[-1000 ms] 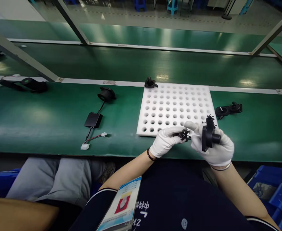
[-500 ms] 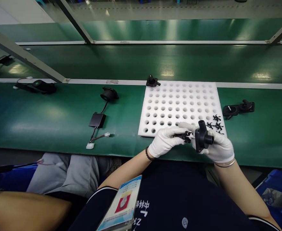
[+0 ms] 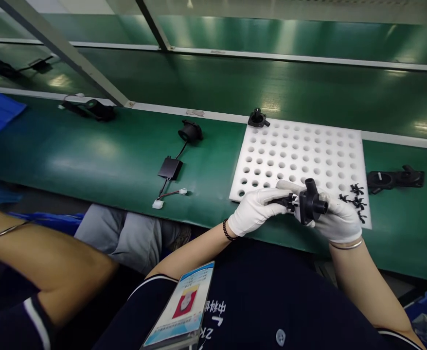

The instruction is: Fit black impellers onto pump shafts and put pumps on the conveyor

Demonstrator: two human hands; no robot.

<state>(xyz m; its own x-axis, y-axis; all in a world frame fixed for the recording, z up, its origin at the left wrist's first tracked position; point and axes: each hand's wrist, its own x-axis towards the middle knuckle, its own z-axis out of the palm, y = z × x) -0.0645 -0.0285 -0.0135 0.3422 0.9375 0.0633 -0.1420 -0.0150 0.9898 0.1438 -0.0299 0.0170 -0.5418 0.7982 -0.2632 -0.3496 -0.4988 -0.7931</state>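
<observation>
Both of my hands wear white gloves and meet just in front of the white foam tray (image 3: 301, 150) with its grid of round holes. My right hand (image 3: 339, 218) grips a black pump housing (image 3: 311, 203) with two round ports. My left hand (image 3: 253, 210) pinches a small black impeller (image 3: 288, 201) and presses it against the housing's open side. Three loose black impellers (image 3: 355, 197) lie on the tray's near right corner.
A black housing part (image 3: 258, 118) sits at the tray's far left corner, and two black parts (image 3: 396, 178) lie to its right. A black pump with a wired box and white connectors (image 3: 171, 167) lies left on the green belt (image 3: 89, 155). A co-worker's arm (image 3: 45, 262) is at the near left.
The camera has swung left and down, so everything shifted right in view. My hands have drawn closer together, the impeller now against the housing. The co-worker's arm has come further into view.
</observation>
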